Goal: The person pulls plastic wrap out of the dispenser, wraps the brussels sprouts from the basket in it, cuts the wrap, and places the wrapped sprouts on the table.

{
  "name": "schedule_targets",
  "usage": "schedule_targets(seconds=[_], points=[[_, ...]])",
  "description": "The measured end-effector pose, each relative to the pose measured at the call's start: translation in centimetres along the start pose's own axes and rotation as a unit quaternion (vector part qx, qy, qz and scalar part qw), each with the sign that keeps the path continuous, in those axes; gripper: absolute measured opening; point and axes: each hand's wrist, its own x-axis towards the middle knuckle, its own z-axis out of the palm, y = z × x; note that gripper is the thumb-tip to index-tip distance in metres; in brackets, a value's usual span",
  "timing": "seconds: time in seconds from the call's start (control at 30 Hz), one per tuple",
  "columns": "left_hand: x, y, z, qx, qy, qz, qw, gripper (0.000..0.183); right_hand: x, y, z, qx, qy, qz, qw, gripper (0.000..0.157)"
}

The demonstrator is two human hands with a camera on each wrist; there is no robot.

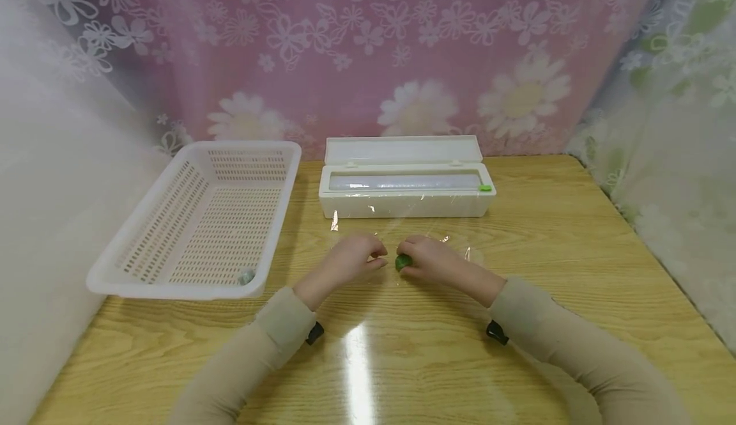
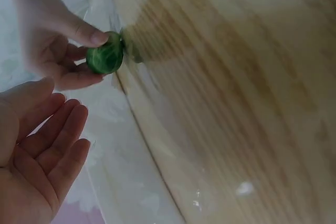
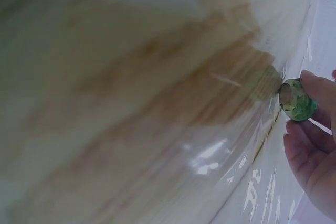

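Observation:
A small green Brussels sprout (image 1: 404, 262) is pinched between the thumb and fingers of my right hand (image 1: 431, 260), low over the table. The right wrist view shows the pale cut end of the sprout (image 3: 286, 96) facing the tabletop. Clear cling film (image 1: 335, 222), seen by its glints, stretches from the dispenser toward both hands. To the left of the sprout is my left hand (image 1: 353, 257), its fingers loosely bent and holding nothing. In the left wrist view its open palm (image 2: 31, 166) faces the right hand and the sprout.
Behind the hands stands a white cling film dispenser (image 1: 405, 206) with its lid raised, a roll inside and a green slider (image 1: 485, 188) at its right end. A white plastic basket (image 1: 270, 246) on the left holds one small, pale-green wrapped ball (image 1: 246, 277) in its near corner.

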Motion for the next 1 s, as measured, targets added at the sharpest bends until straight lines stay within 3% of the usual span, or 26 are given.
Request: schedule_targets(seconds=[0.27, 0.63, 0.8, 0.9, 1.0], points=[[0.3, -0.1, 0.8, 0.027, -0.030, -0.017, 0.9991, 0.020, -0.2, -0.2, -0.3, -0.007, -0.013, 0.003, 1.000, 0.028], [0.3, -0.2, 0.3, 0.008, -0.011, -0.022, 0.9997, 0.020, -0.2, -0.2, -0.9, -0.008, -0.029, 0.013, 0.999, 0.029], [0.8, -0.4, 0.2, 0.009, -0.006, -0.035, 0.9993, 0.020, -0.5, 0.1, -1.7, 0.010, -0.029, 0.038, 0.999, 0.034], [1.1, -0.4, 0.0, 0.012, 0.006, -0.039, 0.9991, 0.019, -0.8, 0.7, -2.6, 0.039, -0.014, 0.058, 0.997, 0.036], [1.5, -0.3, -0.1, 0.009, 0.020, -0.037, 0.9991, 0.020, -1.2, 2.1, -3.5, 0.062, 0.038, 0.061, 0.995, 0.036]])
